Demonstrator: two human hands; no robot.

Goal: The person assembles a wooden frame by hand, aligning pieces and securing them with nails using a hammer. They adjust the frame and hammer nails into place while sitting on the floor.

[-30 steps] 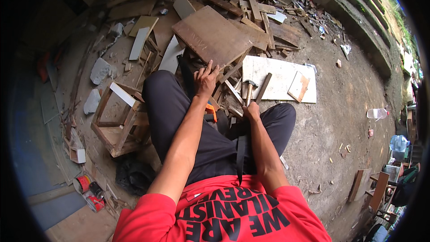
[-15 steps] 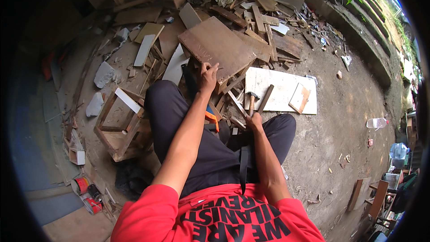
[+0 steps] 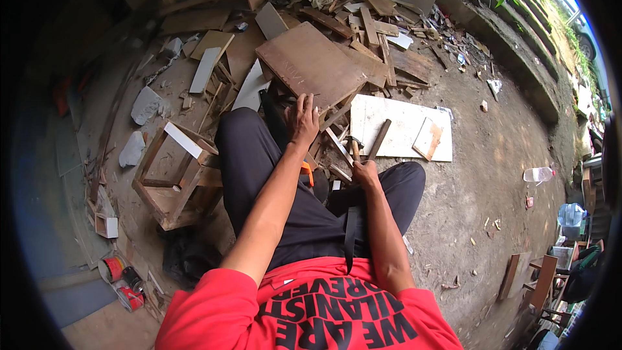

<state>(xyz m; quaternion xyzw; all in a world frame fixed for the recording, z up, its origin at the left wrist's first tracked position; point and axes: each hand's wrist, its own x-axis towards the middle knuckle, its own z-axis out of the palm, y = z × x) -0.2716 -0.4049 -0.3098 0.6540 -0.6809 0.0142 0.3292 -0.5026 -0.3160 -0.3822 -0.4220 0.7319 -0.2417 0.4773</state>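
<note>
My left hand (image 3: 302, 120) is at the near edge of a brown wooden panel (image 3: 312, 65), fingers stretched out and slightly apart, holding nothing I can see. A short, thin dark piece like a nail (image 3: 316, 95) shows at the panel's edge by the fingertips. My right hand (image 3: 366, 173) is closed round the wooden handle of a hammer (image 3: 354, 149), its head pointing away from me. A dark wooden stick (image 3: 380, 139) runs up beside the hammer; whether the hand also touches it is unclear. Between my legs, a saw's orange handle (image 3: 307, 173) is partly hidden by my left forearm.
A white board (image 3: 402, 116) lies right of the panel, carrying a small wooden piece (image 3: 429, 138). Scrap wood (image 3: 369, 26) is heaped beyond. On the left are a wooden frame (image 3: 170, 202) and cans (image 3: 111, 268). A plastic bottle (image 3: 539, 174) lies far right.
My left hand has moved slightly down off the panel's edge, and its fingers have opened from a pinch. My right hand still holds the hammer. The view has shifted slightly.
</note>
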